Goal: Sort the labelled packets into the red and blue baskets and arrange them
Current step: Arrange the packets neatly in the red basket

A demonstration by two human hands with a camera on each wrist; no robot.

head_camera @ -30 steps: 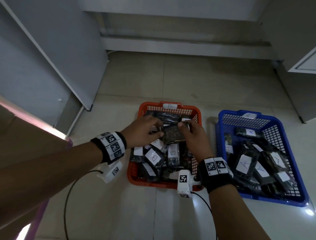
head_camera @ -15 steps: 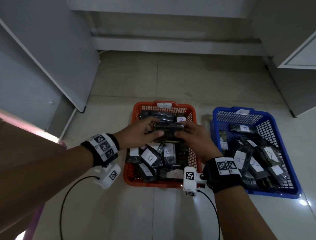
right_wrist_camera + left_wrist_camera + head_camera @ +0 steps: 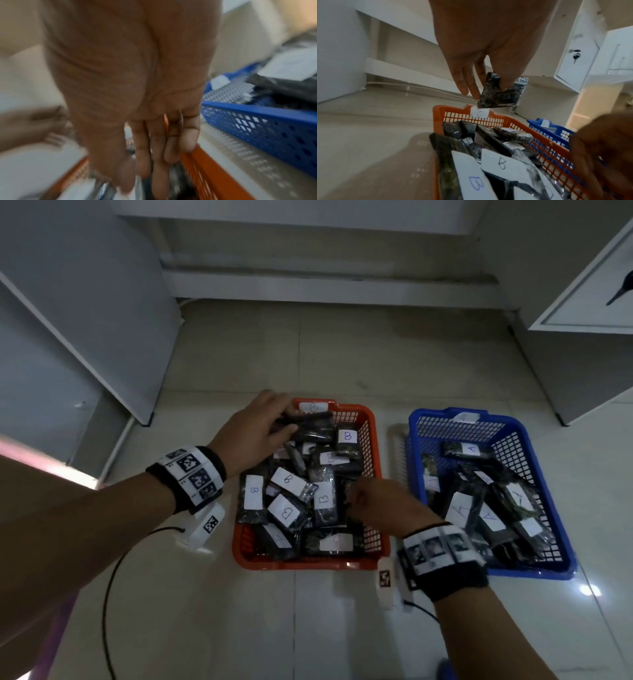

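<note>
The red basket (image 3: 308,565) sits on the floor, full of dark packets with white B labels (image 3: 287,479). The blue basket (image 3: 534,574) to its right holds packets labelled A (image 3: 459,510). My left hand (image 3: 285,423) pinches a dark packet (image 3: 315,427) over the red basket's far left corner. The left wrist view shows that packet (image 3: 496,99) between thumb and fingers of the left hand (image 3: 489,91), just above the labelled rim (image 3: 450,108). My right hand (image 3: 357,498) reaches down among the packets at the basket's right side. Its fingers (image 3: 159,155) look fairly straight and blurred, beside the red wall (image 3: 205,170).
A white cabinet door (image 3: 85,320) stands open at the left and another cabinet (image 3: 582,289) at the right. A low step (image 3: 325,282) runs along the back. A black cable (image 3: 109,594) trails over the tiled floor near the left arm.
Both hands held one packet over the red basket's middle. The right hand has let go and dropped to the basket's near right. The left hand has carried the packet to the far left corner.
</note>
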